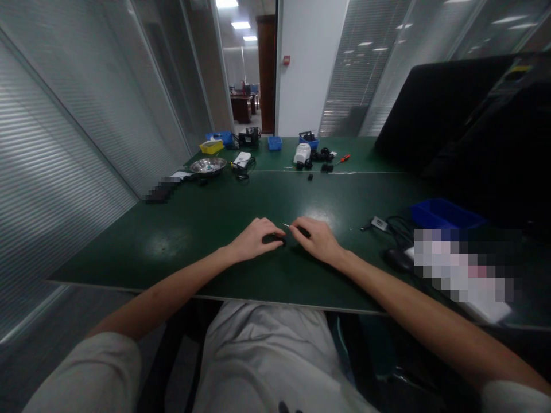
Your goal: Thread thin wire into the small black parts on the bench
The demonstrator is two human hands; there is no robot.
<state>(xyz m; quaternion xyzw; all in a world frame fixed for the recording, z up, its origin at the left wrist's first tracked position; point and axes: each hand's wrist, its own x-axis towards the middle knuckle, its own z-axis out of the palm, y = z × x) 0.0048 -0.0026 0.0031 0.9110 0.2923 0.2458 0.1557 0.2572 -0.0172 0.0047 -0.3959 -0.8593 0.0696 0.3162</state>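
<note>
Since everything that matters here sits between fingertips, I would go by small finger movements and leave the arms quiet. From my remote seat, I see the left hand (pixel 255 240) with thumb and forefinger closed on a small black part (pixel 283 242), just above the green table (pixel 275 284) near its front edge. The right hand (pixel 318 240) pinches a thin pale sliver (pixel 286 225), its tip pointing toward the left fingers; I cannot tell whether it touches the part. I judge this to be fine work with the two pieces, so I would brace both wrists on the tabletop, hold the black part firm without squeezing, and guide the sliver lightly, since something so slim could slip or bend. Turning the part slightly upward would help me, because the fingers hide most of it.
</note>
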